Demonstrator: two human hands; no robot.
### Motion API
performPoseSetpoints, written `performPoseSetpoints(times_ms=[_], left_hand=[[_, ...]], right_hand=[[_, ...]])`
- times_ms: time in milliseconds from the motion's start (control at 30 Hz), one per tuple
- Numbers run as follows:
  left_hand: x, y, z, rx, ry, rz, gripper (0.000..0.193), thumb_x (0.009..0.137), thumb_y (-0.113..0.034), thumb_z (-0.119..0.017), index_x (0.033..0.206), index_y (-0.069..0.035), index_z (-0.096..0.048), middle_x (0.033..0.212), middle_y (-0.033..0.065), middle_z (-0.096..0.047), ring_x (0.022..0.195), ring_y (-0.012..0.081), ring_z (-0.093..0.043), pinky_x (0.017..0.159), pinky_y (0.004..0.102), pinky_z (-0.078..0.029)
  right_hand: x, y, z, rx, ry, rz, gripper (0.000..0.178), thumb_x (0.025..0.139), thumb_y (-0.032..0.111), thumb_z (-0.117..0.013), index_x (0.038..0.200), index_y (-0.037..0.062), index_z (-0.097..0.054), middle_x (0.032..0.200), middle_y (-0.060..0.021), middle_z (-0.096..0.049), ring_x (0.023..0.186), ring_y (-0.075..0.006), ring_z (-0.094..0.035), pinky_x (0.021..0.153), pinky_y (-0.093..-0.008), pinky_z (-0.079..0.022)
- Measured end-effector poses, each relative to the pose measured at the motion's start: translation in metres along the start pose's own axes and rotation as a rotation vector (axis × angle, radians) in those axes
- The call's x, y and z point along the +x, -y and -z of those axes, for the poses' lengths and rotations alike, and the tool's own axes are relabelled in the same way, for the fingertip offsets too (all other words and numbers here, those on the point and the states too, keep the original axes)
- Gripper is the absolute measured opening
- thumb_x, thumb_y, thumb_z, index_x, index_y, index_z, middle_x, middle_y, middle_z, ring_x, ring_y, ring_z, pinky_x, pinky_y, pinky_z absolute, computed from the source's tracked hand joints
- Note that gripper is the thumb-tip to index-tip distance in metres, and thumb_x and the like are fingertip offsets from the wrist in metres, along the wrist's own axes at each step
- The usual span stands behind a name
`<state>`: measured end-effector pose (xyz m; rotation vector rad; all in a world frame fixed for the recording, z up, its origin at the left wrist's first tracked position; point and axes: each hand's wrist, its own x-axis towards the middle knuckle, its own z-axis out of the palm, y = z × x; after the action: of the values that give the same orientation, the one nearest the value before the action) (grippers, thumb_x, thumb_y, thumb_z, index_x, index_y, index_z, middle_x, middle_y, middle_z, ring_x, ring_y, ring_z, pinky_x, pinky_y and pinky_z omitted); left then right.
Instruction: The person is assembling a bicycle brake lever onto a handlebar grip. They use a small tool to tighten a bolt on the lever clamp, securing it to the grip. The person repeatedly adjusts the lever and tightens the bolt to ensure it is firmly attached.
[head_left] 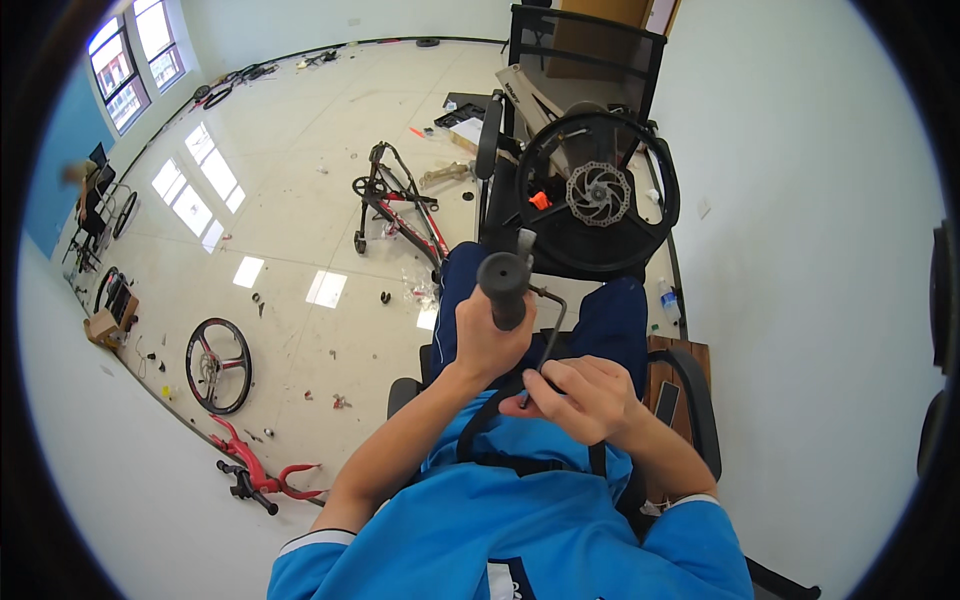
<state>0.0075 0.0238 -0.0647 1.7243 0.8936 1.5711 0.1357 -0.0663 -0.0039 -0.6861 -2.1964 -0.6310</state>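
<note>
While I sit with my knees apart, my left hand (pixel 487 335) is wrapped tight around a black handlebar grip (pixel 503 285), holding it upright over my lap. My right hand (pixel 590 398), just beside and lower, pinches a bent hex key (pixel 553 318) whose short end reaches toward the grip. A bicycle wheel (pixel 598 195) stands well beyond them.

I see a pale tiled floor (pixel 300 180) carrying everything here. A red and black bicycle frame (pixel 400 205) stands on it near the middle. A loose spoked wheel (pixel 218 365) lies flat toward the left, with a red fork piece (pixel 262 472) just below it by the wall. Small bits of hardware and scraps (pixel 335 400) are scattered across the tiles, and a cardboard box (pixel 100 328) sits at the far left
</note>
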Motion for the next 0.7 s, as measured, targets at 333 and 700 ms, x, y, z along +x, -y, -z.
performPoseSetpoints(times_ms=[333,700], left_hand=[[-0.003,-0.005,0.004,-0.019,0.107,0.116,0.019,0.085,-0.007,-0.069,0.099,0.001,-0.06,0.072,0.0125,-0.065,0.064,0.0207,-0.066,0.061,0.0316,-0.051],[0.013,0.009,0.014,-0.423,0.229,0.686,0.014,0.089,-0.01,-0.064,0.08,-0.003,-0.056,0.062,0.0054,-0.056,0.051,0.0145,-0.053,0.048,0.03,-0.042]], right_hand=[[0.039,-0.102,-0.008,0.337,-0.017,-0.528,0.007,0.091,0.004,-0.059,0.085,0.0023,-0.054,0.071,-0.0097,-0.058,0.048,-0.0229,-0.054,0.041,-0.0313,-0.039],[0.037,-0.149,-0.05,0.111,-0.072,-0.496,0.017,0.094,0.02,-0.06,0.095,0.0036,-0.056,0.091,-0.0107,-0.062,0.08,-0.0241,-0.063,0.071,-0.0382,-0.052]])
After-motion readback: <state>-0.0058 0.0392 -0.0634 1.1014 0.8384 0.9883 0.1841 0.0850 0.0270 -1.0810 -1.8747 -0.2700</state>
